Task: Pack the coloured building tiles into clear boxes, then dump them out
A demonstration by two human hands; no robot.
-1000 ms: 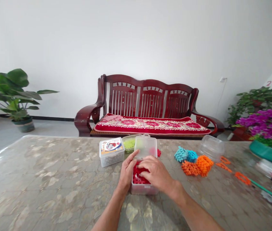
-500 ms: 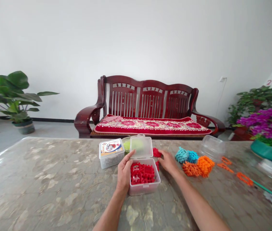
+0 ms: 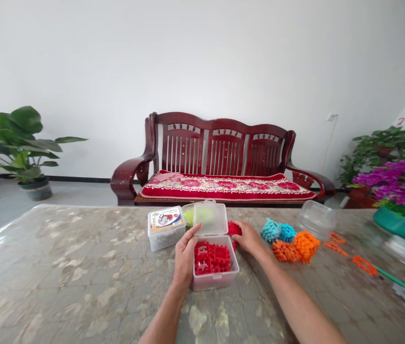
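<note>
Red pieces: flat, notched, red plastic pieces (image 3: pixel 217 258) are lying in a heap inside the clear rectangular plastic box (image 3: pixel 216 285), which is standing on the bench in front of the person.
Lid: the translucent hinged lid (image 3: pixel 210 219) is standing raised at the box's far side.
Left hand: the left hand (image 3: pixel 185 253) is holding the box by its left rim, its grip closing on that edge, with a fingertip reaching the lid's lower corner.
Right hand: the right hand (image 3: pixel 248 237) is touching a red plastic cluster (image 3: pixel 233 227) just right of the lid; from here I'm not telling whether its grip is closed around it.
Labelled box: a lidded clear plastic box with a printed label (image 3: pixel 166 234) is standing to the left.
Clusters: light-blue (image 3: pixel 270 231), blue (image 3: pixel 287 233) and orange (image 3: pixel 305 247) plastic clusters are sitting together on the right.
Bench: the patterned, glossy-covered bench (image 3: pixel 91 277) is carrying everything.
Sofa: beyond it, a dark-red carved wooden sofa (image 3: pixel 224 148) is facing us.
</note>
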